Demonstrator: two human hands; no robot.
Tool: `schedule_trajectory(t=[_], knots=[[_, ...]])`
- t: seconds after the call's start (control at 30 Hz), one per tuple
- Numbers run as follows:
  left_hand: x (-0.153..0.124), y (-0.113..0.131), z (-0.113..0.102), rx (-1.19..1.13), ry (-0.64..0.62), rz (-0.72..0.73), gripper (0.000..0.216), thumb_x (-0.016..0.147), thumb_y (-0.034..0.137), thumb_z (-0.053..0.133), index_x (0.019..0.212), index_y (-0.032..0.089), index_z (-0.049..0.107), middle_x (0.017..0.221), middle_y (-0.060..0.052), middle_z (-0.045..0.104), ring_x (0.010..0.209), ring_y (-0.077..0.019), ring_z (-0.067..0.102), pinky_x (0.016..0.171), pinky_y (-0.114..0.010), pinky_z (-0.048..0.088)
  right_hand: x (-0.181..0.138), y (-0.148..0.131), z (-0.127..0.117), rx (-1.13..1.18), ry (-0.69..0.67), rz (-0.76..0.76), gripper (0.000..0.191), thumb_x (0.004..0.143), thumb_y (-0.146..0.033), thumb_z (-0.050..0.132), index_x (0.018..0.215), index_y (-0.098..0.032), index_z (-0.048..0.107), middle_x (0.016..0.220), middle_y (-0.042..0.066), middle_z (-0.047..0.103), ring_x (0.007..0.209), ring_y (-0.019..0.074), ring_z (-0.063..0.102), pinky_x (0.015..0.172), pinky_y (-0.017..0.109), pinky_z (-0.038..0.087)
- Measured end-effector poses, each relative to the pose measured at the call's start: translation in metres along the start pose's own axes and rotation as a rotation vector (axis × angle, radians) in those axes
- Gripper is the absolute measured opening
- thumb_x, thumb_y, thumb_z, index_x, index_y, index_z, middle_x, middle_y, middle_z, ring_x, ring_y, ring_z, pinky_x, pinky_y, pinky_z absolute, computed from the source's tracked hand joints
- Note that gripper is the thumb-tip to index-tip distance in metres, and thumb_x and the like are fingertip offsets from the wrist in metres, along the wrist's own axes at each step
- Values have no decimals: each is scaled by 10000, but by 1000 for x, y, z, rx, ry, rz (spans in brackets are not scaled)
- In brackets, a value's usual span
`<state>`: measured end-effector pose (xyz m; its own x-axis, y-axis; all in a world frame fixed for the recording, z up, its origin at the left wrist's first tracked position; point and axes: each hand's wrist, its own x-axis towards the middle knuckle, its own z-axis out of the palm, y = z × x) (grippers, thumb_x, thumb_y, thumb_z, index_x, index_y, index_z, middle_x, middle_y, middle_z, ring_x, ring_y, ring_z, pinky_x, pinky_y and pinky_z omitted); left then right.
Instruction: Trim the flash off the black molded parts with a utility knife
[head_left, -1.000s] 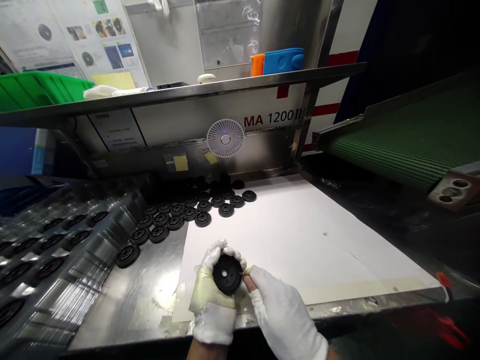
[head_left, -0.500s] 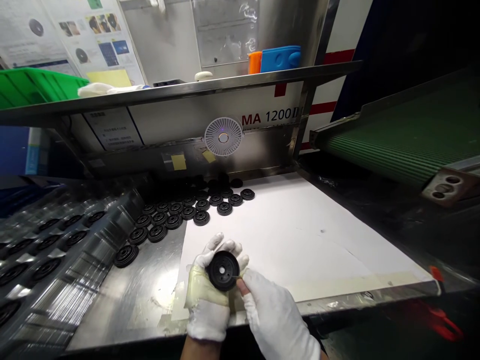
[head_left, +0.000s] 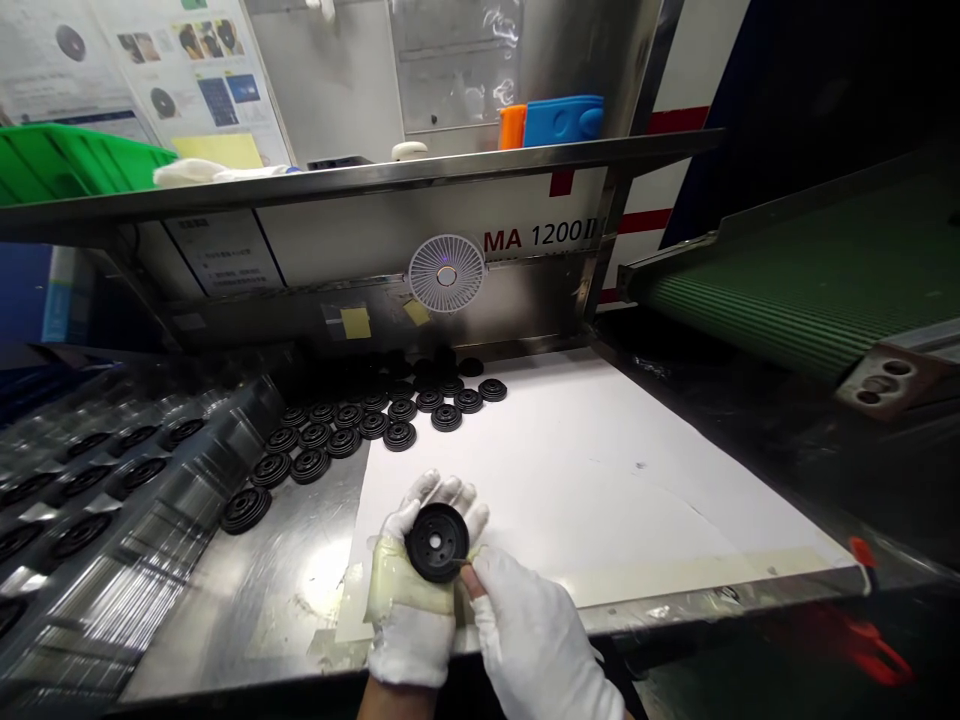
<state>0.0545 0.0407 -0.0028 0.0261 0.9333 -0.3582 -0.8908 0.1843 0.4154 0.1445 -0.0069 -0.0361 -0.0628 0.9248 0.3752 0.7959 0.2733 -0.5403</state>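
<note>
My left hand (head_left: 409,600), in a white glove with yellowish tape round the palm, holds a round black ribbed disc (head_left: 436,541) upright, fingers curled behind it. My right hand (head_left: 536,645), also in a white glove, pinches a thin small tool I cannot make out against the disc's lower right rim. Both hands hover over the near edge of a white paper sheet (head_left: 600,470) on the steel bench. A group of several like black discs (head_left: 360,425) lies flat farther back on the bench.
A clear plastic tray (head_left: 90,500) with discs in its pockets lies at the left. A small white fan (head_left: 447,273) stands at the back under a steel shelf (head_left: 360,180). A green conveyor belt (head_left: 810,280) runs on the right. A green bin (head_left: 67,170) sits on the shelf.
Both hands with the disc have shifted slightly left and toward me. The disc has turned a little in my left hand's fingers. My right hand's pinch stays at its rim.
</note>
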Motion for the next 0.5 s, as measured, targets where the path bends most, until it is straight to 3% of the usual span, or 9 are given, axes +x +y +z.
schedule_trajectory(t=[0.07,0.2,0.5], knots=[[-2,0,0,0,-9,-42,202,719,175,525,906,160,599,794,-86,628,761,-225,612,698,-419,509,0,3,-4,15,2,22,234,892,-282,288,819,-245,507,709,0,606,578,182,553,508,295,312],[0,-1,3,-72,15,-51,25,730,155,562,747,162,579,631,-19,560,607,-143,566,596,-292,495,-1,5,-3,-1,17,71,239,896,-317,301,786,-247,502,652,-14,593,543,178,545,492,295,302],[0,-3,-7,-70,-4,143,40,723,191,598,758,187,577,684,-4,574,675,-130,581,687,-287,509,-3,-3,10,-51,10,10,251,905,-302,300,733,-248,473,615,-27,578,515,163,540,472,284,277]])
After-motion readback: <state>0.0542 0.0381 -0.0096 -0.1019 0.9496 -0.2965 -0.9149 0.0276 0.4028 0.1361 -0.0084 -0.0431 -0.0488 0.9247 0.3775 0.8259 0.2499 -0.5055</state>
